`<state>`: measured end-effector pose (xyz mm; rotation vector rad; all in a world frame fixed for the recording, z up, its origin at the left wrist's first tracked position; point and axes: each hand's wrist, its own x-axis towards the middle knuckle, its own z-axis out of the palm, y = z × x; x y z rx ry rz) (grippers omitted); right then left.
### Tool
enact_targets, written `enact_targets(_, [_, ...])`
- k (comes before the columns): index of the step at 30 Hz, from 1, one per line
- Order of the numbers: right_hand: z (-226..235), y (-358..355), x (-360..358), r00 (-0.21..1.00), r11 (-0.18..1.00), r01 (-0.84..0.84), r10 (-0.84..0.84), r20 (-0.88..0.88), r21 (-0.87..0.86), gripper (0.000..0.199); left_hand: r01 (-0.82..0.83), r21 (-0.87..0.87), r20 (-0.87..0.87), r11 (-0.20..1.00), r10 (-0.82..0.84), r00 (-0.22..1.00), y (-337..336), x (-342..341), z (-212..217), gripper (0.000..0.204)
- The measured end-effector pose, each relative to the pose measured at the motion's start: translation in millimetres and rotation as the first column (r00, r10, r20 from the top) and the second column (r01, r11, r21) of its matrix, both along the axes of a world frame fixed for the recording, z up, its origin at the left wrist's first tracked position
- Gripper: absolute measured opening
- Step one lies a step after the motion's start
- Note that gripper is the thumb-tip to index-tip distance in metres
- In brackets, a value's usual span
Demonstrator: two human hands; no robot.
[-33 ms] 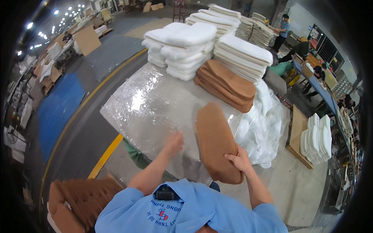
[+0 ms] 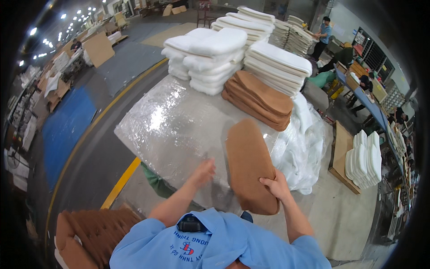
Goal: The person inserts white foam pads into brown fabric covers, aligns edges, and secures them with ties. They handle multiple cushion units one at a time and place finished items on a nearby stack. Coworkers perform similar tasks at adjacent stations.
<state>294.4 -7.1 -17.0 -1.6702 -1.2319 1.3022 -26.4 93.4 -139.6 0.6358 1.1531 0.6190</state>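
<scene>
My right hand grips the near right edge of a long brown cushion, thumb on top and the other fingers hidden beneath. The cushion has rounded ends and slants over the near edge of a plastic-wrapped surface. To the left of the cushion, my left hand hovers apart from it. Its fingers are stretched out, slightly blurred, with nothing in them. Beyond the held cushion lies a stack of similar brown cushions.
White padded pieces are piled at the back, beside another white stack. Crumpled clear plastic hangs at the right. More brown cushions stand in a row at my lower left. Co-workers are at the far right.
My left hand has shifted slightly to the right and nearer to me. The cushion in my right hand has barely moved.
</scene>
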Motion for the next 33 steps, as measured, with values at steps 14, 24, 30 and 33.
enact_targets(14, [-7,-30,-59,0.810,0.844,0.460,-0.273,-0.519,0.274,0.072,0.363,0.154,0.181,0.919,-0.387,0.904,60,100,87,0.057])
enact_targets(24, [-96,-44,-50,0.292,0.812,0.535,-0.435,-0.852,-0.232,0.032,0.773,0.175,-0.155,0.610,-0.758,0.634,17,112,66,0.061])
enact_targets(30, [-134,-106,-73,0.221,0.772,0.612,-0.376,-0.900,-0.173,0.026,0.863,0.068,-0.330,0.501,-0.805,0.493,-17,108,42,0.064])
enact_targets(33, [-145,-109,-81,0.133,0.689,0.673,-0.472,-0.872,-0.269,0.032,0.903,0.086,-0.451,0.421,-0.792,0.412,-22,109,33,0.063])
